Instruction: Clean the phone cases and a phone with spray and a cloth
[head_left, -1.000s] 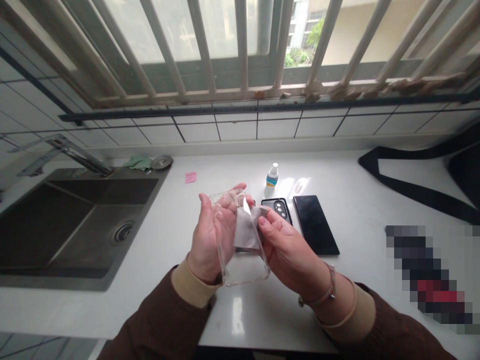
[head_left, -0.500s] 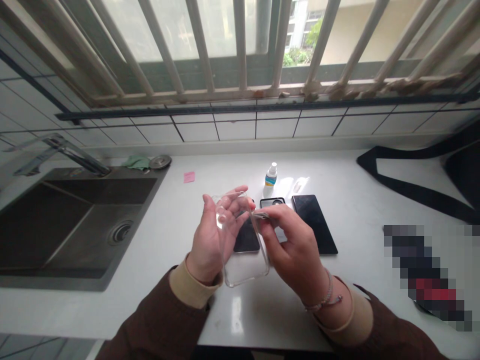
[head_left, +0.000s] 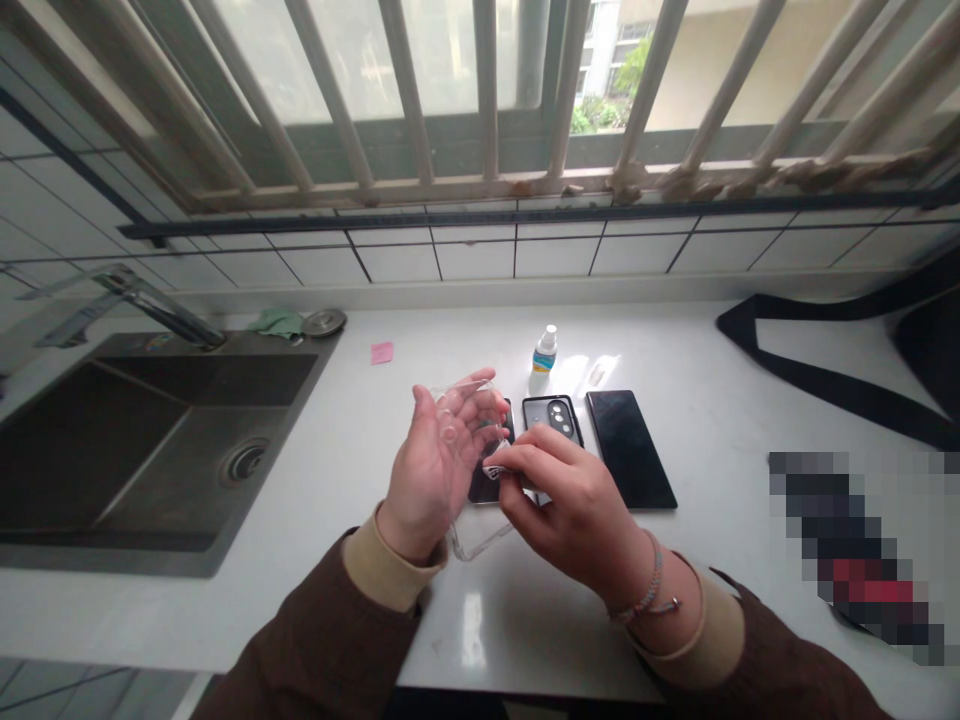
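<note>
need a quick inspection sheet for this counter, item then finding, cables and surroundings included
Surface: glossy white countertop with light reflections
Job's things: clear plastic phone case; small pale grey cloth, bunched; flat dark phone, partly hidden
Clutter: grey, black-rimmed phone or case with camera rings; black rectangular tablet; white blue-labelled bottle, upright; pink paper note; flat black strap; pixelated object, unidentifiable
Hands: left hand holds the case; right hand pinches the cloth over it, contact unclear
Cables: nothing seen
Surroundings: dark grey sink, chrome faucet, crumpled green cloth, round metal disc, white tiled wall, barred window
</note>
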